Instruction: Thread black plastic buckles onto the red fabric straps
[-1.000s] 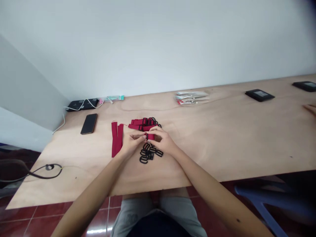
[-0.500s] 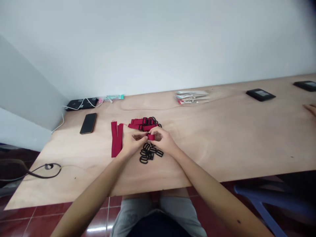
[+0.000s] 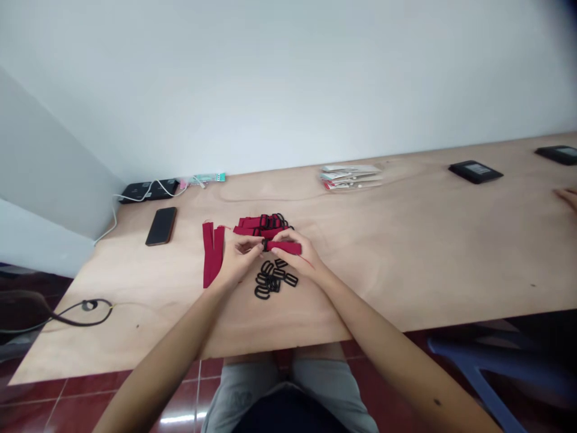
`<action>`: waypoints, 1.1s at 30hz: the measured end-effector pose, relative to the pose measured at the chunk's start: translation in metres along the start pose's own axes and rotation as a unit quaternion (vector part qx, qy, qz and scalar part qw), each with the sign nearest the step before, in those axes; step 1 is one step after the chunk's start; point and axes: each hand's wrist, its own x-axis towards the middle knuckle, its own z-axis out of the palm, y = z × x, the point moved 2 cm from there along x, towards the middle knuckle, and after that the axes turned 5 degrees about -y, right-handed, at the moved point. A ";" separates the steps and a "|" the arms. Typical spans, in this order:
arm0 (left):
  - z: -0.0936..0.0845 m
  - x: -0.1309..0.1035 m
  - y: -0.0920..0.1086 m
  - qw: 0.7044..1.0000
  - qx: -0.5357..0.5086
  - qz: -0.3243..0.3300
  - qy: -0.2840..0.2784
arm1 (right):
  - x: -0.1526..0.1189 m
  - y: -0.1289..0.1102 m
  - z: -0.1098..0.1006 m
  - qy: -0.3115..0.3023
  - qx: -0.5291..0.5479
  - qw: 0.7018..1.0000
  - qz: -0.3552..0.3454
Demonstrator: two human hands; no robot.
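Note:
A short red strap (image 3: 288, 247) with a black buckle (image 3: 265, 245) at its left end is held between my two hands. My left hand (image 3: 241, 255) pinches the buckle end. The fingers of my right hand (image 3: 300, 249) are closed on the red strap. Just behind lie several red straps with black buckles (image 3: 259, 227). Loose black buckles and hooks (image 3: 273, 279) form a small pile in front of my hands. Plain red strips (image 3: 213, 255) lie to the left, partly beside my left wrist.
A phone (image 3: 161, 226) and black boxes (image 3: 148, 190) with a white cable are at the left. Packets (image 3: 351, 177) lie by the wall. Two dark devices (image 3: 476, 172) and another person's hand (image 3: 567, 197) are at the right. A blue chair (image 3: 478, 367) stands below.
The red strap, folded into a small loop before, now extends rightward under my right fingers, and the buckle shows at my left fingertips.

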 end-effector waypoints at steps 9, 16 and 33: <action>0.003 -0.001 0.004 0.979 0.103 0.155 -0.084 | 0.000 -0.003 0.002 0.006 0.127 0.989 0.074; 0.002 -0.005 0.009 0.955 0.163 0.237 -0.075 | -0.001 -0.013 -0.001 -0.024 0.100 0.994 0.037; -0.002 -0.006 0.013 0.938 0.215 0.268 -0.040 | -0.002 -0.002 -0.002 0.003 0.140 0.987 0.082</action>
